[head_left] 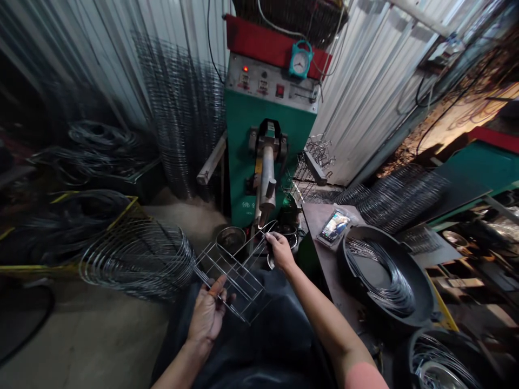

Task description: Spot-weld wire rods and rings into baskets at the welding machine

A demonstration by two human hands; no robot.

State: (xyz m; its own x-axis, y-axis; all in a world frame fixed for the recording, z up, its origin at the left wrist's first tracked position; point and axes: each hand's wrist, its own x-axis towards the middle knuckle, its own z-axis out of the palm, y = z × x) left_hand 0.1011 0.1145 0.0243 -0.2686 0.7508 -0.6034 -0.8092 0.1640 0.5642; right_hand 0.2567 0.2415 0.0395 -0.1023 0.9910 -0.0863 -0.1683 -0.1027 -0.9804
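My left hand (206, 319) is mostly closed around the near left edge of the wire rack (239, 265), the thumb laid along the top wires and the fingers curled in beneath. My right hand (280, 249) is drawn into a pinch at the rack's far end, thumb and forefinger together on thin wire there; a curved piece shows beside the fingertips, but I cannot tell whether it is joined to the rack. The remaining fingers fold in toward my palm.

The rack hangs tilted between my two hands, above my dark apron (284, 319), with its far end right at the lower tip of the metal arm (266, 173) on the green machine (243, 146). Whether tip and wire touch is too small to tell. A round bowl (231, 237) sits under the rack's far left side.

To my right, the table (330, 265) carries a phone (335, 226) near its far edge, and toward its right edge a black basin (427, 297) with curved wires (389, 292) lying along the inner wall. To my left stands a bundle of wire hoops (138, 259), just beside the rack's left corner. A turquoise clock (300, 60) rests against the machine's top, and a red light (245, 68) glows on its panel.
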